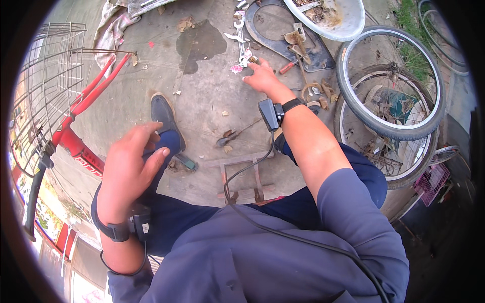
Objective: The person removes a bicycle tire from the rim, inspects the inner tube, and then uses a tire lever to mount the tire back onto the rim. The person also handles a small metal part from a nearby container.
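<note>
My right hand (264, 80) reaches out over the concrete, thumb and fingers apart. Its fingertips are close to a small pile of paper scraps (246, 57) and a small brass-coloured piece (253, 60). Just beyond lie metal spanners (239, 36) in a line. A red-handled screwdriver (287, 67) rests to the right of the hand. My left hand (132, 164) hangs in the air above my left leg, thumb apart from loosely bent fingers, nothing visible in it. Both wrists wear strapped black devices, with a cable (233, 181) crossing my lap.
A red bicycle frame (76, 144) with a wire basket (50, 76) stands at left. Bicycle wheels (345, 83) lie stacked at right. A white basin (353, 31) of rusty parts sits by a dark metal plate (323, 60). A low metal frame (222, 174) is between my feet.
</note>
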The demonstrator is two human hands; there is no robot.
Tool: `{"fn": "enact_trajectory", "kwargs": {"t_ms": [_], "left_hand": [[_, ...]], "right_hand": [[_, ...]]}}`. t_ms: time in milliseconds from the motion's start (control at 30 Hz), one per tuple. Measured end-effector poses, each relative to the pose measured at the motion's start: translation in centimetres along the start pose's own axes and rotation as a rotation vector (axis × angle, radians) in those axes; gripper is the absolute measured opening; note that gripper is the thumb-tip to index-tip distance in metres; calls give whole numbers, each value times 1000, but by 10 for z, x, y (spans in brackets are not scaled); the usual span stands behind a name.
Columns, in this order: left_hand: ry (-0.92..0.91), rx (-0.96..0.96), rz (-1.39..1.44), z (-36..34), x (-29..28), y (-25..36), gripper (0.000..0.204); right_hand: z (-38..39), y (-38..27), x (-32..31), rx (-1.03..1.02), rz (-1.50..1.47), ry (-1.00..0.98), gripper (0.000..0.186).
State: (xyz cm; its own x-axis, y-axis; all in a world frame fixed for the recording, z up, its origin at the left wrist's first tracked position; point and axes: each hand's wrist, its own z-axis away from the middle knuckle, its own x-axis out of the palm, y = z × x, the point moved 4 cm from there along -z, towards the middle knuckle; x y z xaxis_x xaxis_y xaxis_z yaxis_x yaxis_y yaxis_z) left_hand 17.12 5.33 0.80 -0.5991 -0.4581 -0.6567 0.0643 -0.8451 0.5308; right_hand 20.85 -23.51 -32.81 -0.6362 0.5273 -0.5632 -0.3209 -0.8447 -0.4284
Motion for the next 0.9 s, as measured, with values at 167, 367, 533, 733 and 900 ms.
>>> {"fn": "enact_trajectory", "kwargs": {"t_ms": [167, 367, 533, 733, 900], "left_hand": [[-25, -24, -9, -7, 3, 6, 44], [-50, -78, -32, -11, 6, 10, 43], [-27, -48, -59, -11, 9, 8, 41], [229, -103, 133, -15, 3, 4, 40], [230, 50, 366, -15, 9, 21, 36]], "right_hand": [[-10, 0, 4, -16, -107, 75, 60], [23, -18, 19, -151, -320, 174, 35], [57, -71, 26, -202, -907, -52, 25], [118, -148, -28, -406, -1407, -331, 21], [170, -180, -68, -506, -1461, -381, 20]]}}
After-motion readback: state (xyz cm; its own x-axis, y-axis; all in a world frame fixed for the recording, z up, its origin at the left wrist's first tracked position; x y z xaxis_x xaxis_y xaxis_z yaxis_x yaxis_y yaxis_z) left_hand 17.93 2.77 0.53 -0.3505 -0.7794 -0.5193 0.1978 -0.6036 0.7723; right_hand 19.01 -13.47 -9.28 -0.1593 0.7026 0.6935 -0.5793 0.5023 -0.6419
